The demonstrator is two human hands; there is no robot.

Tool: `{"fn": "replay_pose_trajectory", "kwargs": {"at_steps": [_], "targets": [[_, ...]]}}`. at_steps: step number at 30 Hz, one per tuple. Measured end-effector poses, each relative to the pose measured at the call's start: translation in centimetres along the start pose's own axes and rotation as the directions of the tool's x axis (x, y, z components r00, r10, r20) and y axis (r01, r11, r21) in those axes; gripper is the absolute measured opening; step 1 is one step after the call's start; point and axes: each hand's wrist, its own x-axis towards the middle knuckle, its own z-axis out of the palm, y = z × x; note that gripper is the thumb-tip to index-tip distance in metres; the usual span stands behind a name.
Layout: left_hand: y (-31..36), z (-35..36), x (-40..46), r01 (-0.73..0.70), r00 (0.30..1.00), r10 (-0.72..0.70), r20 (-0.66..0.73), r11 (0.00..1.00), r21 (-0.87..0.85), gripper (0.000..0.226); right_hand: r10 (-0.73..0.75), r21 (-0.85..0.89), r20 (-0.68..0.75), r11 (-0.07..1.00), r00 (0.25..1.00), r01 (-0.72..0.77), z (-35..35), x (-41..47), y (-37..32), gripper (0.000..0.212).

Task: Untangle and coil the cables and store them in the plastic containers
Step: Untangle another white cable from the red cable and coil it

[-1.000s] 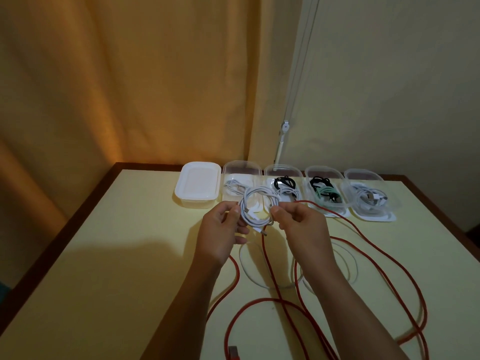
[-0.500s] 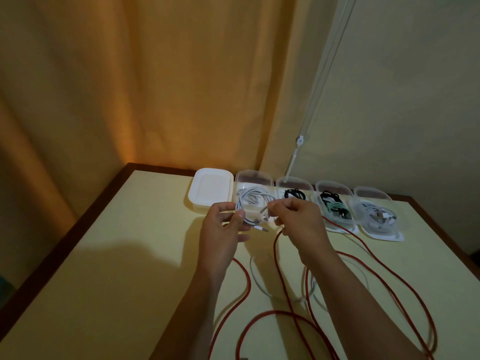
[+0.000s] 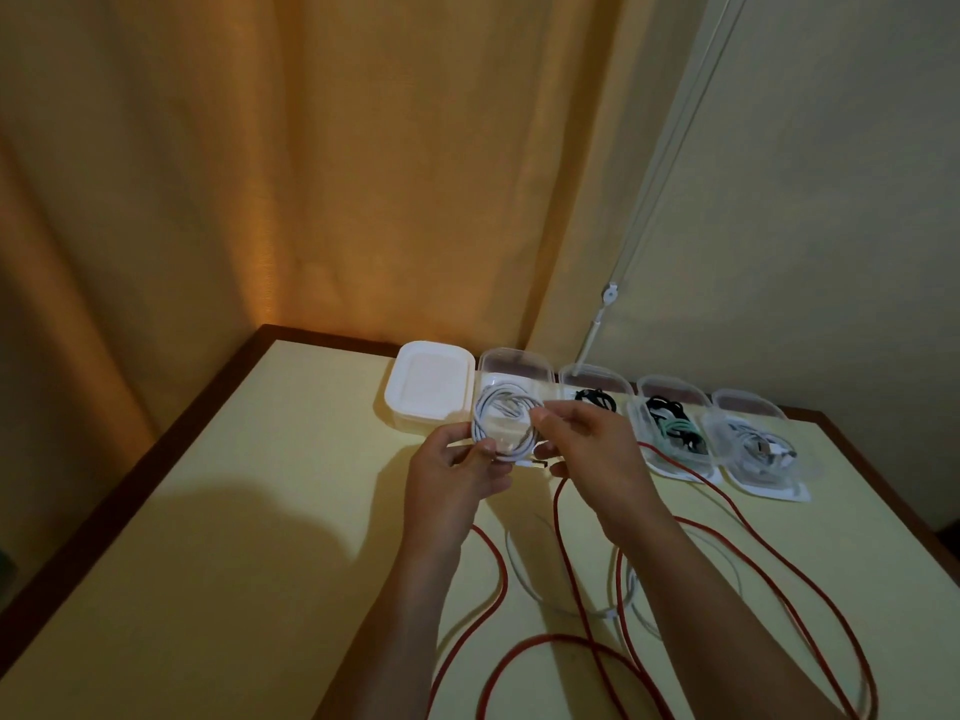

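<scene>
Head view: white coil (image 3: 503, 427) held just above the open second container (image 3: 511, 379), right of the closed white box (image 3: 428, 388). Left hand (image 3: 453, 478) pinches its near rim; right hand (image 3: 587, 449) pinches the right side. Red cable (image 3: 561, 553) lies loose nearer the person. Judgement: keep loops flat, lower evenly, tuck the plug end inside.

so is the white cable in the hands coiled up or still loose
Coiled: the white cable forms a tidy multi-loop ring, pinched by the left hand and right hand, held above the table, not yet in a container.
</scene>
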Motion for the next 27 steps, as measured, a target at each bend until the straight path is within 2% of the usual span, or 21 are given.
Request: {"fn": "replay_pose_trajectory", "kwargs": {"at_steps": [3, 10, 15, 18, 24, 27], "targets": [[-0.1, -0.2, 0.2, -0.007, 1.0, 0.007, 0.015, 1.0, -0.014, 0.019, -0.038, -0.113, 0.007, 0.993, 0.999, 0.039, -0.2, 0.8, -0.2, 0.022], [-0.3, -0.2, 0.6, 0.008, 0.999, -0.007, 0.034, 0.999, -0.033, 0.028, -0.032, -0.181, -0.1, 0.983, 0.994, 0.013, -1.0, 4.1, -0.4, 0.03], [-0.6, -0.3, 0.5, 0.004, 1.0, -0.005, 0.013, 0.995, 0.097, 0.029, -0.051, -0.296, -0.173, 0.955, 0.984, -0.002, -0.8, 8.3, -0.4, 0.028], [-1.1, -0.3, 1.0, -0.038, 0.999, 0.039, -0.002, 0.971, 0.238, 0.027, -0.055, -0.323, -0.217, 0.946, 0.975, -0.018, 0.2, 10.5, 0.1, 0.025], [-2.9, -0.5, 1.6, -0.13, 0.99, 0.139, 0.025, 0.834, 0.537, 0.023, -0.049, -0.4, -0.254, 0.915, 0.966, -0.059, 2.4, 13.0, 2.7, 0.016], [-3.6, -0.6, 1.4, -0.132, 0.991, 0.109, 0.075, 0.783, 0.607, 0.023, -0.111, -0.561, -0.203, 0.827, 0.973, -0.023, 3.1, 12.9, 3.7, 0.02]]}}
